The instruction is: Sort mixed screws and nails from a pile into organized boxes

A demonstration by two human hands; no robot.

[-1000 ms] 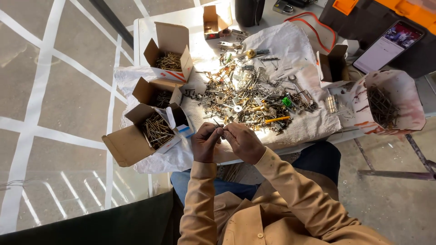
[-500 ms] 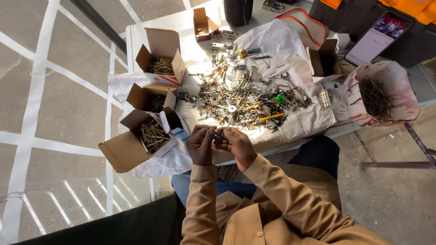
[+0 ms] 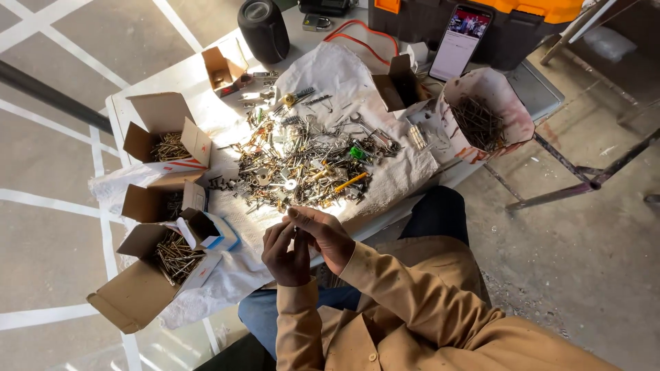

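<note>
left hand (image 3: 284,251), right hand (image 3: 322,233), pinched item too small to identify

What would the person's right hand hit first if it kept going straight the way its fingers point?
Probably the left hand, which it already touches; past that, likely the open box of screws, though depth is unclear.

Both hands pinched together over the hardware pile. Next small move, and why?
Probably carry the small piece pinched between left hand and right hand left to a matching open cardboard box: three boxes there already hold screws, and the mixed pile lies unsorted on the white cloth. The piece itself is too small to tell.
</note>
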